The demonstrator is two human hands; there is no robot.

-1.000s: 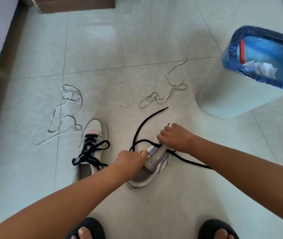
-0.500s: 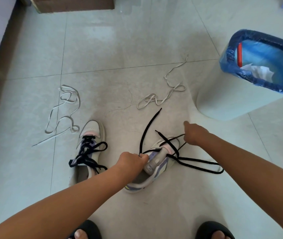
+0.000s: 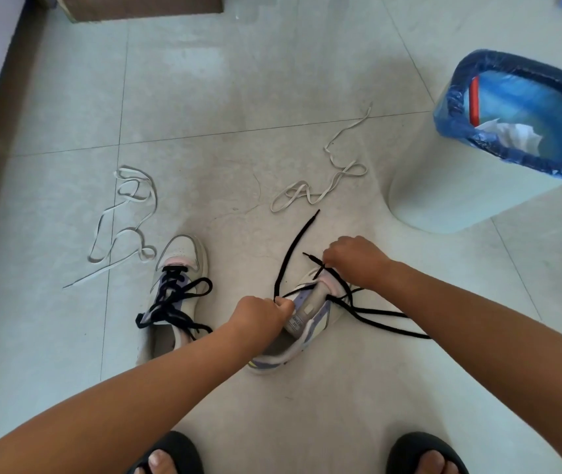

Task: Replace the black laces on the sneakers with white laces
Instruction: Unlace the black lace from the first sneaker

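Floor (image 3: pixel 272 80): pale glossy tiles, grey grout lines.
Bin (image 3: pixel 471 196): far right, blue liner.
White laces (image 3: pixel 320 189): loose on floor.
Right sneaker (image 3: pixel 307 323): left hand (image 3: pixel 259 319) grips it.
Black lace (image 3: pixel 293 248): pinched by right hand (image 3: pixel 355 261) fingers.

You have open tile floor (image 3: pixel 238 97) ahead of both sneakers. Two white laces (image 3: pixel 125 220) (image 3: pixel 324 186) lie loose across it. The lined waste bin (image 3: pixel 478 186) blocks your right side. Black lace (image 3: pixel 385 319) trails right of the unlaced sneaker (image 3: pixel 307 323).
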